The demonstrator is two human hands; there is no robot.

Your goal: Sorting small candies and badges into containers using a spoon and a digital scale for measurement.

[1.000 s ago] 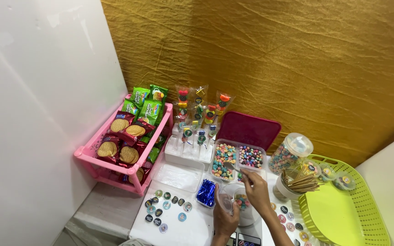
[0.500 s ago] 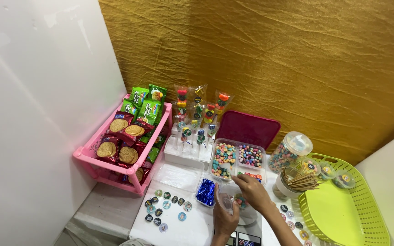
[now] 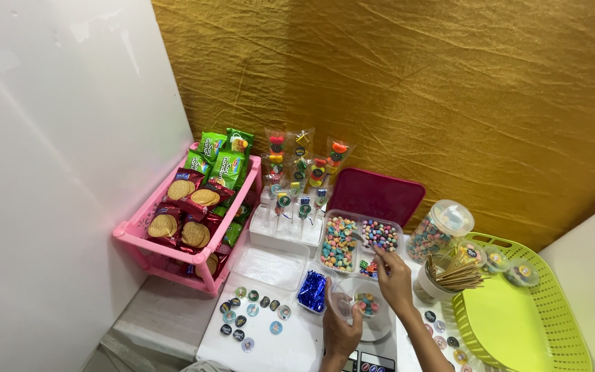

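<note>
Left hand [image 3: 339, 329]: at 6 o'clock of the frame, fingers curled around the near rim of a small clear cup [image 3: 361, 305], gripping it.
Right hand [image 3: 395, 277]: just right of the cup, fingertips pinched together at the divided candy box [image 3: 358, 242]; too small to tell whether anything sits between them.
Clear cup: on a white scale [image 3: 374, 348], a few coloured candies inside.
Candy box: at 12 o'clock of the cup, clear, compartments of pastel and bright sweets, maroon lid [image 3: 377, 195] leaning behind it.
Blue foil bundle [image 3: 311, 292]: at 9 o'clock of the cup, just beside it.
Round stickers [image 3: 252, 315]: scattered on the white sheet at 8 o'clock.
Pink basket [image 3: 186, 222]: at 10 o'clock, biscuit packs inside.
Candy skewers [image 3: 300, 172]: upright at 11 o'clock.
Candy jar [image 3: 440, 230]: at 2 o'clock.
Wooden sticks [image 3: 454, 276]: in a white holder at 3 o'clock.
Green tray [image 3: 518, 313]: at 4 o'clock.
</note>
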